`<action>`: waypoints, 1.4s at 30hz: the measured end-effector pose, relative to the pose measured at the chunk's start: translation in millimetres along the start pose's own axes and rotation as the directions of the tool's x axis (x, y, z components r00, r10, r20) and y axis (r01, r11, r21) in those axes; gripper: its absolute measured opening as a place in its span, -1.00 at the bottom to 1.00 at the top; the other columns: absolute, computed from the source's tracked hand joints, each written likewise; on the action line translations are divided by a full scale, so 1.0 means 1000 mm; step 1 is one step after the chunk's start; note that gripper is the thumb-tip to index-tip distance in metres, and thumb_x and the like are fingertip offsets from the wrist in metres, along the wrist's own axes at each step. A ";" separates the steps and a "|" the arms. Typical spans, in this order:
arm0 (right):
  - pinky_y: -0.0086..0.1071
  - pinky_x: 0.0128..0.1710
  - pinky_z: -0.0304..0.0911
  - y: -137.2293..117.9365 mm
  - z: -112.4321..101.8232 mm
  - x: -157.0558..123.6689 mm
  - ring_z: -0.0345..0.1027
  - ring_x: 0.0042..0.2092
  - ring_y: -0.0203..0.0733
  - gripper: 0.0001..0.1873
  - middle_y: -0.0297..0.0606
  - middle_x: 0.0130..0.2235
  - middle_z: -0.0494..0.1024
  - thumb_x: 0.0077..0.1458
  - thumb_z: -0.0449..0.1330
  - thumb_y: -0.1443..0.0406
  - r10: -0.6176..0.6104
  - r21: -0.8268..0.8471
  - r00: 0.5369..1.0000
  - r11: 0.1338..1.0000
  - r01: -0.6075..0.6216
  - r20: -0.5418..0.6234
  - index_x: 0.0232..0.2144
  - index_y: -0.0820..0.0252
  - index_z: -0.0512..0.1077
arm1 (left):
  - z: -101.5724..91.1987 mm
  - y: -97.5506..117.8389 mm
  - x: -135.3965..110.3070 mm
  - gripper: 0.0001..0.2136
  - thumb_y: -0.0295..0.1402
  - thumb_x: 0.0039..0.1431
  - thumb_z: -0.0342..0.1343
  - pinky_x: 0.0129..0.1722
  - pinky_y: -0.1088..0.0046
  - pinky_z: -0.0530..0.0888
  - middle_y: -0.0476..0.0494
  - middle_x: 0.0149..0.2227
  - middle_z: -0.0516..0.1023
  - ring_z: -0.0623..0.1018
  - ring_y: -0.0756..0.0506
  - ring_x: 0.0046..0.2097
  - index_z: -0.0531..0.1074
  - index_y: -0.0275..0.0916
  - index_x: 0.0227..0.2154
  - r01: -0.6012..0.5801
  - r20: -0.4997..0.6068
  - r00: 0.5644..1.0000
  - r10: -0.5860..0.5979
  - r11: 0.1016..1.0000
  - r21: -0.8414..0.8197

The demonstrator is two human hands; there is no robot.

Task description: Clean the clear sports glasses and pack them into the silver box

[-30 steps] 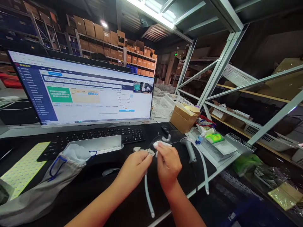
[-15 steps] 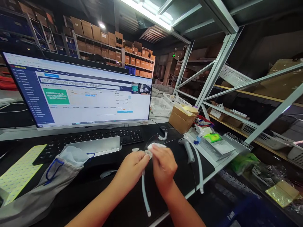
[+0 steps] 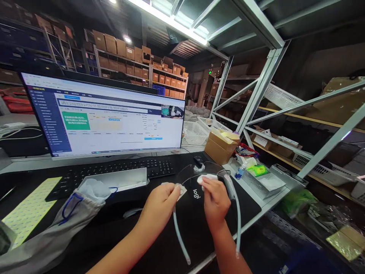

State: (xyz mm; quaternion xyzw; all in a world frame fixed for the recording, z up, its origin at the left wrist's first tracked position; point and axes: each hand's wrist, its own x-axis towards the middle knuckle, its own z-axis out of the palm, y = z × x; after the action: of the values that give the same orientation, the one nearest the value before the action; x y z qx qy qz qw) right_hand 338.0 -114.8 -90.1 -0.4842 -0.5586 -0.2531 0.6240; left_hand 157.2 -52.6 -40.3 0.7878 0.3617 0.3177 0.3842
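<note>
Over the dark bench (image 3: 159, 247), the left hand (image 3: 161, 199) is slanting in toward the right and the right hand (image 3: 218, 199) is standing more upright, with clear eyewear (image 3: 213, 169) spanning between them, its pale arms trailing nearward. The right fingers are pinching a white wipe (image 3: 208, 177) at the lens, apparently rubbing it, while the left fingers are pinching the left end with a pale scrap (image 3: 181, 192); the next move seemingly calls for a steady left hold and light right pressure.

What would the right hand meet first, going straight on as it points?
Beyond the white cloth it holds, the right hand would probably meet the pale nose piece of the clear eyewear first, though depth is unclear.
</note>
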 end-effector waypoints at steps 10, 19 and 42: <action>-0.41 -0.43 0.41 0.044 -0.068 -0.003 0.51 -0.39 -0.23 -0.61 -0.33 -0.33 0.64 -0.28 0.54 0.26 0.864 0.662 0.434 0.171 -0.729 0.255 -0.33 0.14 0.53 | -0.028 -0.020 0.011 -0.82 -0.44 0.33 0.02 -0.50 0.39 0.21 0.03 -0.62 0.38 0.37 -0.03 -0.58 0.35 -0.23 -0.43 -0.371 -0.212 0.268 0.940 0.304 0.878; -0.46 -0.39 0.33 -0.004 -0.041 0.024 0.44 -0.34 -0.26 -0.71 -0.30 -0.33 0.57 -0.06 0.45 0.17 0.713 0.575 0.652 0.428 -0.697 0.260 -0.34 0.16 0.50 | -0.028 -0.039 0.015 -0.84 -0.45 0.35 -0.09 -0.47 0.50 0.36 -0.03 -0.55 0.55 0.52 -0.02 -0.55 0.38 -0.22 -0.30 -0.459 -0.258 0.264 0.929 0.356 0.814; -0.44 -0.43 0.32 -0.038 -0.057 -0.021 0.48 -0.40 -0.29 -0.89 -0.33 -0.39 0.61 -0.10 0.49 0.34 0.280 0.453 0.531 0.298 -0.840 0.800 -0.45 0.05 0.66 | -0.026 -0.029 0.012 -0.91 -0.43 0.33 0.04 -0.29 0.49 0.47 -0.13 -0.37 0.63 0.61 -0.05 -0.31 0.44 -0.24 -0.24 -0.562 -0.093 0.259 0.961 0.228 0.795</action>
State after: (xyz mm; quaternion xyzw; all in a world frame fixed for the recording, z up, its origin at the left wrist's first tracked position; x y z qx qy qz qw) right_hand 325.7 -185.5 -92.6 -0.3623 -0.5411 0.4498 0.6113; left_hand 133.8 -19.8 -49.0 0.7892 0.0670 0.5530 -0.2586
